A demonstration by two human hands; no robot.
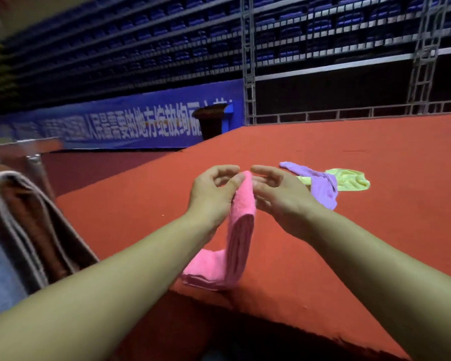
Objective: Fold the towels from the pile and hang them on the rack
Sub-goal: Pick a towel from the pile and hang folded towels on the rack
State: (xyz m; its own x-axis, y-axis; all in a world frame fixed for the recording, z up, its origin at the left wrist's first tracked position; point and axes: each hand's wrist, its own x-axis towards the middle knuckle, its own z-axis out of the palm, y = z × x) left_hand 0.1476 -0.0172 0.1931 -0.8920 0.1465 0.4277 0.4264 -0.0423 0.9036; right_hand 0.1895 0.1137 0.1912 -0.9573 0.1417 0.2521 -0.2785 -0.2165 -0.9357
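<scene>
A pink towel (pixel 238 230), folded into a narrow strip, is lifted by its top end above the red platform (pixel 349 243); its lower end rests near the platform's front edge. My left hand (pixel 211 194) pinches the top of the strip between thumb and fingers. Just right of that end is my right hand (pixel 279 196), fingers spread and touching or nearly touching the cloth. Behind my right hand lie a crumpled purple towel (pixel 320 186) and a yellow towel (pixel 349 179), overlapping. At the left edge a brown towel (pixel 29 225) hangs over a blurred rack rail (pixel 34 157).
The red platform's front edge drops off just below the pink towel. A dark lectern (pixel 211 121) stands beyond the platform, before a blue banner (pixel 115 121). A metal truss (pixel 249 61) and rows of blue seats fill the background.
</scene>
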